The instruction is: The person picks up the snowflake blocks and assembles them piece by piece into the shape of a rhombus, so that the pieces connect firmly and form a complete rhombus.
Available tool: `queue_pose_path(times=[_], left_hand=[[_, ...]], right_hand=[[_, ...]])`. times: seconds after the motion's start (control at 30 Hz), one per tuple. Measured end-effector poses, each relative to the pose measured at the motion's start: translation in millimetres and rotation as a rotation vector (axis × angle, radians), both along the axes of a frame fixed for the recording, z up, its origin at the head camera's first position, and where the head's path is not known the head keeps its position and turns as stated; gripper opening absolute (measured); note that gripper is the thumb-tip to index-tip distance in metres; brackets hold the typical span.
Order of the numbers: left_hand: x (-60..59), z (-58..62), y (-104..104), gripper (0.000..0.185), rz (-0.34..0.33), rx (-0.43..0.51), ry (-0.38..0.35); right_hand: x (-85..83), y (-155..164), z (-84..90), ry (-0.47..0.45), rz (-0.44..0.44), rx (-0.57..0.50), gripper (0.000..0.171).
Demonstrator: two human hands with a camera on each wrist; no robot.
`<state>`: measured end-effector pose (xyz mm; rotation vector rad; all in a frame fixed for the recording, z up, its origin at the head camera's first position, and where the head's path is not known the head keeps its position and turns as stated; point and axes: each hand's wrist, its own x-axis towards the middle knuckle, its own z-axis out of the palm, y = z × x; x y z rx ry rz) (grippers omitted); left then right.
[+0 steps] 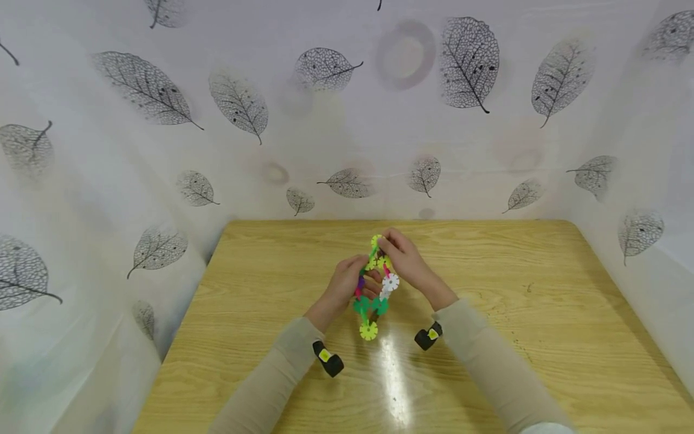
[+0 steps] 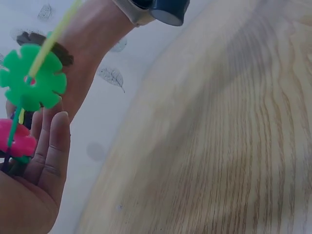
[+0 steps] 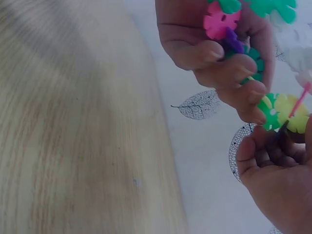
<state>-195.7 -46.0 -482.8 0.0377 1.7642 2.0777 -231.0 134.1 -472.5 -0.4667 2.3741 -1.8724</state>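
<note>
Notched plastic snowflake discs are slotted together into a loop held upright above the table. My left hand grips the loop's left side, around a purple disc and a pink disc. At the top, my right hand pinches the loop near a yellow-green disc. White discs hang down the right side, leading to green discs. The lowest piece is another yellow disc. Fingers hide part of the loop. Close to the left wrist camera is a green disc.
Beneath the hands is a wood-grain table with a bright light reflection. A white curtain printed with dark leaves hangs behind it and along both sides. Black cameras are strapped to both wrists over pale sleeves.
</note>
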Motion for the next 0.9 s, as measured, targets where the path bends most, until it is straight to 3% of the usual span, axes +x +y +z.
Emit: queue_pose_path(times=[0.33,0.6,0.9], left_hand=[[-1.1,1.5,3,0.038,0.017,0.003,-0.001],[2.0,-0.2,8,0.036,0.055,-0.003,0.037],[2.1,-1.1,12,0.036,0.048,-0.024,0.073]], right_hand=[[3.3,-7,-1.2,0.021,-0.054,-0.014,0.026],[-0.4,-10,-5.7,-0.111,-0.126,-0.136,0.025],[4.7,-14,-1.5,-0.134,-0.135,-0.127,0.018]])
